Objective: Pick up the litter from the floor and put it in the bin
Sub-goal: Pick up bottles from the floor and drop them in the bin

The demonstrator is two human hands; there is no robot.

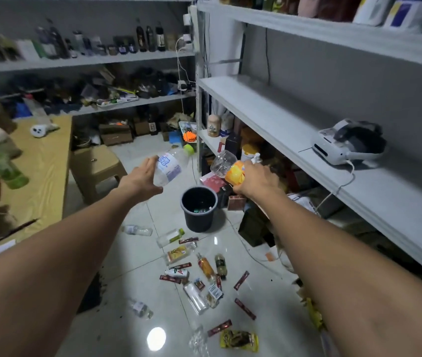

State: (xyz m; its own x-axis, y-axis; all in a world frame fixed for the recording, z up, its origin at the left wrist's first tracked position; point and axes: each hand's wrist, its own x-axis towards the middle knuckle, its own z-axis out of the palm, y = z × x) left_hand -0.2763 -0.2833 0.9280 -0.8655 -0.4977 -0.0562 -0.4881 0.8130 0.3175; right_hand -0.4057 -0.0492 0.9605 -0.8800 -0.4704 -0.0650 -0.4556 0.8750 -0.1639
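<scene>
- Grey shelving (pixel 295 117) fills the right wall from 12 round to 4 o'clock, and a white device (pixel 344 145) with a cable sits on its middle shelf at 2 o'clock.
- Over at 9 o'clock, the bench (pixel 42 171) under a yellow cover, a tan plastic stool (pixel 96 166) just beside it.
- Pale tiled floor (pixel 132 266) across the bottom, glossy, catching a bright light spot at 6 o'clock.
- Dead centre stands the black bin (pixel 199 210), upright on the floor, mouth open, a few bits showing at the bottom.
- Both bare arms reach out over it!
- Left hand (pixel 143 179), at 11 o'clock from the bin, fingers spread fairly wide against a clear water bottle (pixel 171 167) with a green cap, tilted, cap up to the right; whether they truly grip it I cannot tell.
- Right hand (pixel 259 181), at 1 o'clock from the bin, fingers wrapped round a clear bottle with an orange label (pixel 230 167), its base pointing up-left, above the bin's right rim.
- Litter strewn from 5 to 7 o'clock: small bottles (pixel 206 266), dark red sachets (pixel 241 280), a yellow snack packet (pixel 239 340) nearest the camera.
- One clear bottle (pixel 137 230) lies apart, at 8 o'clock from the bin.
</scene>
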